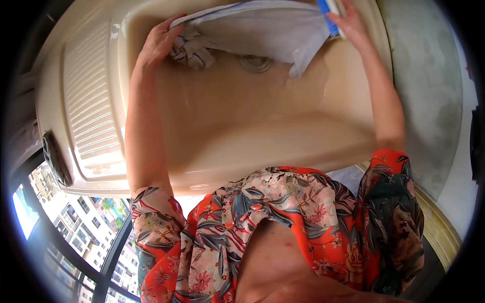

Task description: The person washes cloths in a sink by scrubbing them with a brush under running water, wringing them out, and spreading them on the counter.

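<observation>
A wet white cloth with blue edge lines (262,30) is stretched across the far part of a beige sink (252,111). My left hand (160,43) grips its left end, where part of the cloth bunches up below the fingers. At the upper right, my right hand (348,25) is closed on a blue and white brush (331,17), beside the cloth's right end. Whether those fingers also hold cloth is hidden. One corner of the cloth hangs down to the sink floor near the drain (255,63).
A ribbed washboard surface (91,106) adjoins the sink on the left, with a dark cloth (56,159) over its outer edge. A grey surface (429,91) lies to the right. Windows (76,222) show buildings at the lower left.
</observation>
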A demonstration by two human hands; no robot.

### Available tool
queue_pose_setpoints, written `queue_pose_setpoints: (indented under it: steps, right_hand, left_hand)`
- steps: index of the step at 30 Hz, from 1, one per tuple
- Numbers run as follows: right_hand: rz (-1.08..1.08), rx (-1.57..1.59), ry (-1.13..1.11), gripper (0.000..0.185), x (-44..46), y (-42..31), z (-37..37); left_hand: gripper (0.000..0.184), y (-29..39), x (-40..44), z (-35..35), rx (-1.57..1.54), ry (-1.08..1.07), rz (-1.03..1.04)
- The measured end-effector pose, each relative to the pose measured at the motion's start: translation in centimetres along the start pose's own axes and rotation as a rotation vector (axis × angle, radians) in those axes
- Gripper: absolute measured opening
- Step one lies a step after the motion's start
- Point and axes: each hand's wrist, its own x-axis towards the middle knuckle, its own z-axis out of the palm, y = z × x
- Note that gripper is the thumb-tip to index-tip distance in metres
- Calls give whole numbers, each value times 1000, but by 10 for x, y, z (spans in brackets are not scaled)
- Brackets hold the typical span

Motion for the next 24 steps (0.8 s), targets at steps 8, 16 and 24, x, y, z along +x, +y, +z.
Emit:
queue_pose_setpoints:
  steps: [8, 16, 24]
  right_hand:
    - [-80, -503, -14, 70, -53, 13, 29]
    - [6, -692, -229, 70, -71, 24, 76]
    - [-330, -194, -289, 57, -127, -82, 239]
  left_hand:
    - [37, -38, -39, 31, 513, -499, 54]
    - [47, -53, -30, 87, 927, -486, -193]
    - [37, -145, -40, 142, 649, -340, -302]
